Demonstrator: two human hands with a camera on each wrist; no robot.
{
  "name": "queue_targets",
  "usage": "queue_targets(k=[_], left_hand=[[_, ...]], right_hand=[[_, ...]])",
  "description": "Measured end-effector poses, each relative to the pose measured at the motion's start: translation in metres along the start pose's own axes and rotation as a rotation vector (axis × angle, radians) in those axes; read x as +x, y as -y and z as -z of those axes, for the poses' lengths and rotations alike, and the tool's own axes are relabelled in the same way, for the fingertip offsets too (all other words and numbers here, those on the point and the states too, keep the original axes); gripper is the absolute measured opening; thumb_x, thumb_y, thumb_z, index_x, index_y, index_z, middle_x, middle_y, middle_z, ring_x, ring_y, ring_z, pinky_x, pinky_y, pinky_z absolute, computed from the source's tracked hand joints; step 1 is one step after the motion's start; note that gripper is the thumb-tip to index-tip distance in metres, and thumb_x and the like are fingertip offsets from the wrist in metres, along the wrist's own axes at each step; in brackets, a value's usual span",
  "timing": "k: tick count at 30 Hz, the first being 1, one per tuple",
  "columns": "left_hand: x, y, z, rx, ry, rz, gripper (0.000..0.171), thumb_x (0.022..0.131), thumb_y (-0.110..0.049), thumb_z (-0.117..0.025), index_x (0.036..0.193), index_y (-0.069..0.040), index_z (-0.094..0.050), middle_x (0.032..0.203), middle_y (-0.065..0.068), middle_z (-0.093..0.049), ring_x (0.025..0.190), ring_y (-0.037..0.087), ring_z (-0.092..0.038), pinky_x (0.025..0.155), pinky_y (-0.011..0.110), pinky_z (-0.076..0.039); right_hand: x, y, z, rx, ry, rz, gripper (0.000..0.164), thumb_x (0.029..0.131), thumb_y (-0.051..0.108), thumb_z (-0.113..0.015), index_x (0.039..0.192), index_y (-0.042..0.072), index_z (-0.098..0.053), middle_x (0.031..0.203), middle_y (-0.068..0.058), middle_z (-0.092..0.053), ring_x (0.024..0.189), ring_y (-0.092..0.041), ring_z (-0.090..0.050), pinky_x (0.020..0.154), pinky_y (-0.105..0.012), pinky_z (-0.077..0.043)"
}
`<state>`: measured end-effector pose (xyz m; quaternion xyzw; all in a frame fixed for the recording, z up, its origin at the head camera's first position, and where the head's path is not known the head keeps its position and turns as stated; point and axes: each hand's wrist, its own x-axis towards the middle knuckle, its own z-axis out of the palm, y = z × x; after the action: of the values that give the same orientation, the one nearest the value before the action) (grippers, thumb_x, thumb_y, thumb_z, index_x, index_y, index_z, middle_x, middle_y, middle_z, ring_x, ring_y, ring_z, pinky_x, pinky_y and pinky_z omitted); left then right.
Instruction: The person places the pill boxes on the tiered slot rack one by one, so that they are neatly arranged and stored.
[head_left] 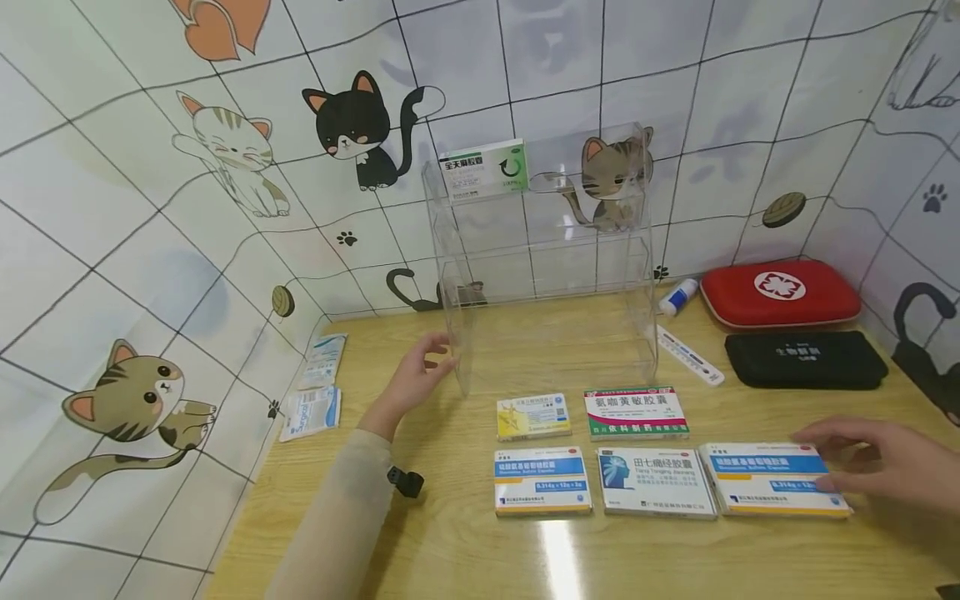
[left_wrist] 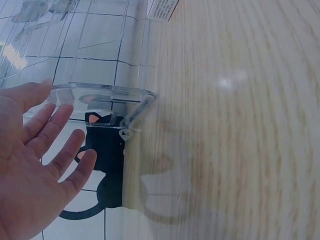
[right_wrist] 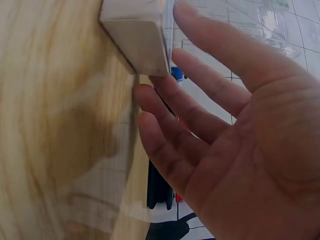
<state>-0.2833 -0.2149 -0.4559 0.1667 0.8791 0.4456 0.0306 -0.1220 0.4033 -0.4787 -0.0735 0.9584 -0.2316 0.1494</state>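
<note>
My left hand (head_left: 422,372) is at the left side of a clear acrylic tiered stand (head_left: 551,267). In the left wrist view its fingers are spread and relaxed, with the thumb by the stand's edge. My right hand (head_left: 888,462) is around the right end of a blue-and-white medicine box (head_left: 772,479) lying on the table. Its thumb is over the top face, its fingers loosely bent past the box's end (right_wrist: 137,45); a firm hold is not visible. Left of that box lie a white medicine box (head_left: 656,483) and another blue-and-white box (head_left: 542,482).
Behind lie a yellow-and-white box (head_left: 533,417) and a red-and-green box (head_left: 636,414). A green-and-white box (head_left: 486,171) stands on the stand's top tier. A red case (head_left: 780,293), black pouch (head_left: 806,360), thermometer (head_left: 690,357) and white-blue tube (head_left: 678,297) are right; packets (head_left: 311,412) left.
</note>
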Motion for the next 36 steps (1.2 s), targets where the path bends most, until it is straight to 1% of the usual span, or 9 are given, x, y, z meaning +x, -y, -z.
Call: queue_targets(k=[6, 12, 16, 20, 24, 28, 30, 33, 36], left_hand=[[-0.001, -0.001, 0.005, 0.004, -0.007, -0.002, 0.046, 0.104, -0.023, -0.065, 0.144, -0.007, -0.051, 0.144, 0.012, -0.056, 0.134, 0.034, -0.052, 0.109, 0.054, -0.048], [-0.002, -0.003, 0.006, -0.006, -0.003, 0.005, 0.048, 0.104, -0.024, -0.065, 0.146, -0.007, -0.050, 0.147, 0.015, -0.054, 0.137, 0.037, -0.050, 0.111, 0.058, -0.045], [-0.001, -0.004, 0.007, -0.009, 0.000, 0.007, 0.049, 0.104, -0.025, -0.065, 0.146, -0.006, -0.050, 0.147, 0.015, -0.054, 0.136, 0.036, -0.049, 0.111, 0.057, -0.045], [-0.001, -0.004, 0.007, 0.012, 0.002, 0.005, 0.048, 0.104, -0.026, -0.065, 0.146, -0.008, -0.050, 0.145, 0.013, -0.055, 0.135, 0.034, -0.051, 0.111, 0.055, -0.046], [-0.001, -0.005, 0.007, 0.018, -0.005, 0.004, 0.048, 0.104, -0.022, -0.064, 0.146, -0.005, -0.050, 0.145, 0.014, -0.055, 0.135, 0.035, -0.050, 0.110, 0.057, -0.046], [-0.001, -0.007, 0.004, 0.020, 0.000, -0.007, 0.046, 0.104, -0.017, -0.064, 0.145, -0.003, -0.050, 0.144, 0.015, -0.055, 0.134, 0.035, -0.051, 0.110, 0.057, -0.046], [-0.001, -0.007, 0.002, 0.020, 0.007, -0.014, 0.045, 0.104, -0.017, -0.064, 0.144, -0.003, -0.050, 0.144, 0.016, -0.055, 0.134, 0.036, -0.051, 0.110, 0.056, -0.047], [0.000, -0.006, 0.001, 0.016, 0.013, -0.019, 0.045, 0.104, -0.019, -0.064, 0.144, -0.003, -0.050, 0.145, 0.016, -0.054, 0.134, 0.036, -0.051, 0.110, 0.057, -0.046], [-0.001, -0.005, 0.001, 0.005, 0.008, -0.010, 0.046, 0.104, -0.021, -0.064, 0.145, -0.004, -0.050, 0.146, 0.016, -0.054, 0.135, 0.036, -0.050, 0.110, 0.057, -0.046]], right_hand=[[0.002, 0.001, -0.001, 0.001, 0.045, -0.013, 0.080, 0.078, 0.043, -0.089, 0.137, -0.002, -0.061, 0.125, -0.016, -0.067, 0.098, -0.021, -0.061, 0.070, -0.016, -0.053], [0.003, -0.001, -0.002, 0.064, 0.041, -0.042, 0.083, 0.072, 0.042, -0.093, 0.132, -0.005, -0.060, 0.121, -0.020, -0.067, 0.098, -0.028, -0.064, 0.069, -0.016, -0.055], [-0.001, -0.008, -0.003, 0.105, -0.033, -0.020, 0.066, 0.075, 0.031, -0.092, 0.127, -0.001, -0.065, 0.122, -0.021, -0.068, 0.091, -0.017, -0.066, 0.069, -0.017, -0.056], [-0.004, -0.005, 0.005, 0.148, -0.113, -0.045, 0.040, 0.086, 0.027, -0.085, 0.118, 0.006, -0.072, 0.119, -0.019, -0.070, 0.082, 0.000, -0.062, 0.070, -0.015, -0.055], [0.000, 0.014, 0.022, 0.167, -0.241, -0.029, 0.029, 0.092, 0.025, -0.080, 0.114, 0.007, -0.074, 0.114, -0.018, -0.072, 0.081, 0.005, -0.063, 0.068, -0.014, -0.055], [0.012, 0.041, 0.040, 0.187, -0.382, 0.018, 0.027, 0.094, 0.022, -0.078, 0.117, 0.007, -0.072, 0.109, -0.018, -0.073, 0.081, 0.016, -0.057, 0.066, -0.009, -0.053], [0.019, 0.056, 0.050, 0.193, -0.429, 0.033, 0.028, 0.095, 0.025, -0.078, 0.118, 0.010, -0.071, 0.107, -0.011, -0.074, 0.082, 0.021, -0.054, 0.067, -0.004, -0.049], [0.034, 0.082, 0.069, 0.225, -0.489, 0.089, 0.031, 0.094, 0.027, -0.078, 0.120, 0.012, -0.071, 0.103, 0.013, -0.072, 0.084, 0.024, -0.053, 0.069, 0.000, -0.047], [0.051, 0.110, 0.091, 0.283, -0.543, 0.166, 0.031, 0.094, 0.025, -0.079, 0.121, 0.011, -0.072, 0.101, 0.029, -0.064, 0.084, 0.021, -0.059, 0.069, -0.002, -0.049]])
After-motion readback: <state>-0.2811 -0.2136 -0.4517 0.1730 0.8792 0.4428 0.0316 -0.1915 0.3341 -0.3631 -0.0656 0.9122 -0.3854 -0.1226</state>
